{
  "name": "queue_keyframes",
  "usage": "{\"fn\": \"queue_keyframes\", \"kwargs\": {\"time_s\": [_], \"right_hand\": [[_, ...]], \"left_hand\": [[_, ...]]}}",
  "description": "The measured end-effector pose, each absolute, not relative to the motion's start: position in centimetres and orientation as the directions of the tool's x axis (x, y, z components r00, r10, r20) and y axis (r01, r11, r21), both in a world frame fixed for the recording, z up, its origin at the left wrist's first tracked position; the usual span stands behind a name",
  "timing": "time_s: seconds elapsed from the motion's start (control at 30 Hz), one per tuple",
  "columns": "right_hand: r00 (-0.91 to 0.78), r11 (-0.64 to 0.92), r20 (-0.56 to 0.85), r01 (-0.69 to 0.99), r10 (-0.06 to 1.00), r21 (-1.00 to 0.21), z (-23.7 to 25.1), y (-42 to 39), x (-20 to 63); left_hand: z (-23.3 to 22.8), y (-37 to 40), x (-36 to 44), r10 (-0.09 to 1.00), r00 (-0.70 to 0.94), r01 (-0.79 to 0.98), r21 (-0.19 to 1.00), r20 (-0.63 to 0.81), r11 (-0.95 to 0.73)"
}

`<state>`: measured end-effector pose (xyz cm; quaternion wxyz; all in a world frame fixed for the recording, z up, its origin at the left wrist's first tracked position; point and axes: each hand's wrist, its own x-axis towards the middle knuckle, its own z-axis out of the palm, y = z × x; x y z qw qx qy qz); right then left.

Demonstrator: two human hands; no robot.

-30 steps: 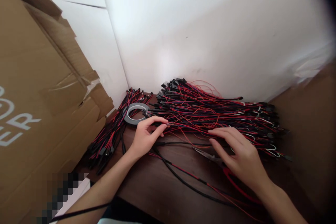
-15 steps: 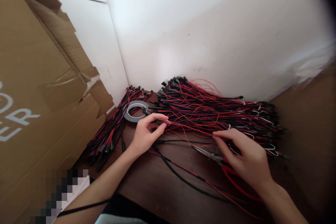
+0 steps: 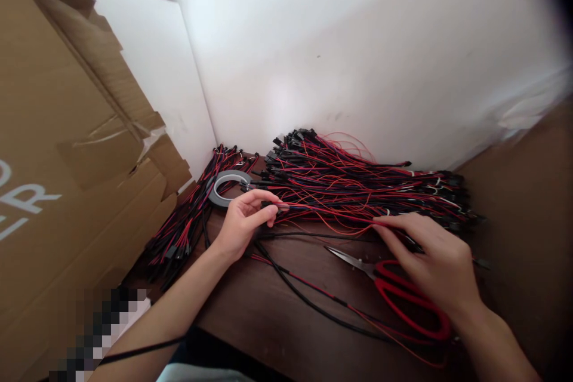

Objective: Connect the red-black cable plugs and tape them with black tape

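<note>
Red and black wires pinched at 1 end, fingertips pressed on the other.
Head view: left hand pinches a wire end from the wire pile; right hand, fingers flat, presses strands beside scissors. Pulling could snag neighbouring strands and drag the pile.

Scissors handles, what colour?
Red, on the scissors beside the right hand; head view shows it best.

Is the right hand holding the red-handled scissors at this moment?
No, the scissors lie on the table while the right hand reaches over them to the wires.
</note>
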<state>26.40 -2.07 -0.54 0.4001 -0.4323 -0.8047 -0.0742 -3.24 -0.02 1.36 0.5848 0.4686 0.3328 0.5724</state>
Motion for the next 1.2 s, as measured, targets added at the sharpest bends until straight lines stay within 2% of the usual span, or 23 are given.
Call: {"fn": "queue_keyframes", "kwargs": {"time_s": [0.1, 0.2, 0.37, 0.47, 0.57, 0.67, 0.73, 0.83, 1.0, 1.2], "right_hand": [[-0.277, 0.554, 0.727, 0.816, 0.628, -0.167, -0.5, -1.8, 26.9], [-0.245, 0.488, 0.727, 0.862, 0.641, -0.14, -0.5, -1.5, 27.8], [-0.049, 0.381, 0.693, 0.862, 0.72, -0.335, 0.1, -1.8, 28.9], [-0.209, 0.498, 0.621, 0.799, 0.755, -0.337, 0.5, -1.9, 29.3], [-0.397, 0.625, 0.584, 0.737, 0.708, -0.257, 0.4, -1.8, 29.1], [-0.47, 0.686, 0.569, 0.685, 0.675, -0.247, 0.1, -2.0, 27.8], [-0.503, 0.71, 0.539, 0.642, 0.675, -0.291, 0.0, -2.5, 26.5], [-0.51, 0.703, 0.489, 0.572, 0.708, -0.423, 0.3, -3.3, 24.9], [-0.45, 0.583, 0.382, 0.51, 0.807, -0.633, 1.6, -4.0, 24.2], [-0.387, 0.48, 0.318, 0.459, 0.866, -0.747, 2.6, -3.7, 24.6]], "left_hand": [[1.4, 0.1, -3.4, 0.978, 0.153, -0.426, 0.903, 0.143, -0.066], [1.8, 0.4, -4.0, 0.98, 0.142, -0.574, 0.818, 0.142, -0.035], [2.6, 0.7, -4.8, 0.991, 0.104, -0.728, 0.685, 0.088, 0.015], [2.6, 0.6, -4.7, 0.99, 0.117, -0.71, 0.704, 0.077, 0.029], [2.1, 0.5, -4.5, 0.988, 0.109, -0.608, 0.793, 0.11, -0.021], [1.5, 0.4, -4.3, 0.981, 0.118, -0.503, 0.861, 0.155, -0.076], [1.2, 0.5, -4.3, 0.976, 0.142, -0.471, 0.878, 0.167, -0.081], [1.1, 0.5, -4.3, 0.974, 0.16, -0.449, 0.89, 0.163, -0.076], [1.2, 0.5, -4.4, 0.976, 0.158, -0.437, 0.897, 0.15, -0.067], [1.4, 0.4, -4.3, 0.978, 0.155, -0.434, 0.899, 0.14, -0.06]]}}
